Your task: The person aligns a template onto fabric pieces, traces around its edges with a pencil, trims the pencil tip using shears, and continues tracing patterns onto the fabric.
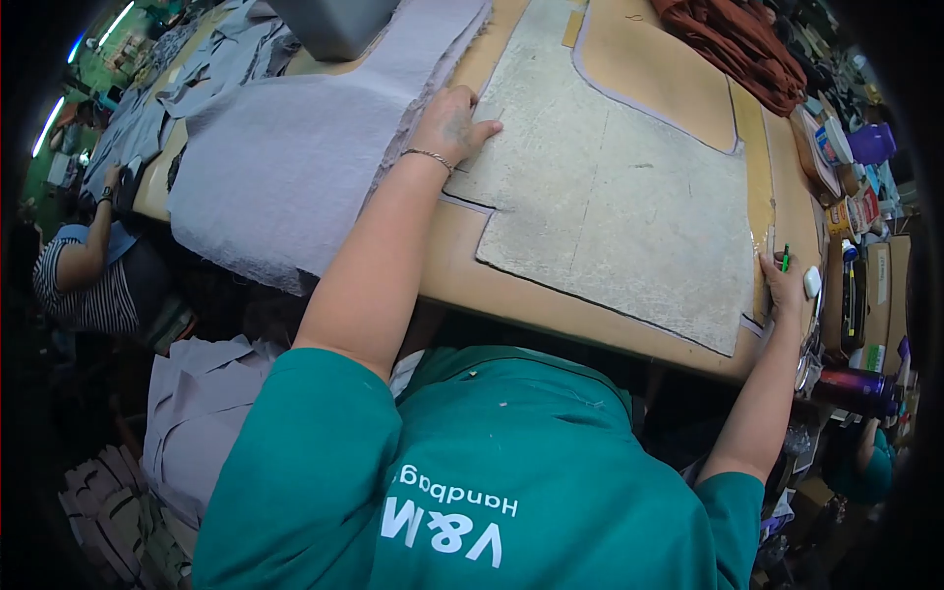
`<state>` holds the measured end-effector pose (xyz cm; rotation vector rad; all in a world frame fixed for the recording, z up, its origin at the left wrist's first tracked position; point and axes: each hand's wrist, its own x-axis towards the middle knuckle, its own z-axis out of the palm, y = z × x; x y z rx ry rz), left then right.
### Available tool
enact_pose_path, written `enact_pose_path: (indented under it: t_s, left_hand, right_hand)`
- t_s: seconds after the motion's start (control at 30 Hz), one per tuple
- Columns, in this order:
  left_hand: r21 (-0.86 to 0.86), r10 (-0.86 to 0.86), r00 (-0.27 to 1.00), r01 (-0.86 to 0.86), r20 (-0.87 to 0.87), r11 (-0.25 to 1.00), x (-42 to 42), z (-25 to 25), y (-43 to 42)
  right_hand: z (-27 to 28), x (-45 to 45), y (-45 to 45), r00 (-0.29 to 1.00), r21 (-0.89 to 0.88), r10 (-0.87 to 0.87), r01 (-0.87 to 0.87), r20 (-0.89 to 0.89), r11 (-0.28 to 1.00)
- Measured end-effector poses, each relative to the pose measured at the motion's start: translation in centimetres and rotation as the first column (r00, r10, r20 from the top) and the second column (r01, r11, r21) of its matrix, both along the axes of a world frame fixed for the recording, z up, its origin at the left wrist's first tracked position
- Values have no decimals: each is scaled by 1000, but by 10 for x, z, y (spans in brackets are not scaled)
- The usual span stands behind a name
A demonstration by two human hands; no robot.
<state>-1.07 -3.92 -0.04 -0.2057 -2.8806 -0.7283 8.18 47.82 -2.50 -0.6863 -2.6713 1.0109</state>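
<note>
A large pale, scuffed pattern template point(619, 206) with a dark edge lies flat on the tan tabletop point(551, 305). Along its curved cutout shows a thin lilac rim. My left hand point(454, 126) rests at the template's left side, thumb stretched out over it and apart from the fingers. Beside that hand lies a stack of lilac fabric point(295, 147) with frayed edges. At the template's right, my right hand point(784, 280) is closed around a green pen point(786, 258). It is next to a yellowish see-through strip point(759, 211); whether it also grips the strip is unclear.
A grey block-like object point(329, 25) stands on the fabric. Rust-brown cloth point(733, 44) is heaped at the back right. Tubs, boxes and a dark purple tumbler point(854, 390) crowd the right side. A co-worker point(93, 256) is at the left; more cut fabric point(202, 413) sits below the table.
</note>
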Motion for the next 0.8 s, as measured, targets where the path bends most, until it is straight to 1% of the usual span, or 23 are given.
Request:
enact_pose_path:
  t_s: [0.2, 0.3, 0.4, 0.5, 0.6, 0.63, 0.7, 0.8]
  left_hand:
    - [-42, 6, 999, -8, -44, 999, -4, -5, 3]
    - [-148, 85, 995, -91, -45, 985, 1, 2, 13]
    - [-54, 58, 995, -54, 86, 997, -3, 2, 10]
    - [-46, 125, 977, -119, 175, 992, -12, -3, 12]
    - [100, 208, 964, -226, 165, 969, -16, -10, 18]
    - [192, 177, 970, -208, 167, 959, -21, -19, 16]
    - [374, 108, 982, -160, 158, 913, -30, -32, 6]
    - [622, -66, 981, -62, 181, 780, -21, -16, 5]
  right_hand:
    - [5, 2, -4, 999, 19, 26, -27, 34, 999]
    - [6, 2, -7, 999, 29, 18, -18, 29, 999]
    - [-1, 1, -3, 1000, 1, 21, -21, 2, 1000]
    - [4, 2, -10, 1000, -25, 13, -13, 9, 1000]
    - [4, 5, -15, 999, -143, 5, -10, -36, 990]
    - [7, 6, -17, 1000, -92, -4, 1, -26, 996]
    - [4, 8, -15, 999, -58, 15, -17, -38, 998]
    - [-2, 12, -11, 997, -37, 30, -33, -71, 999]
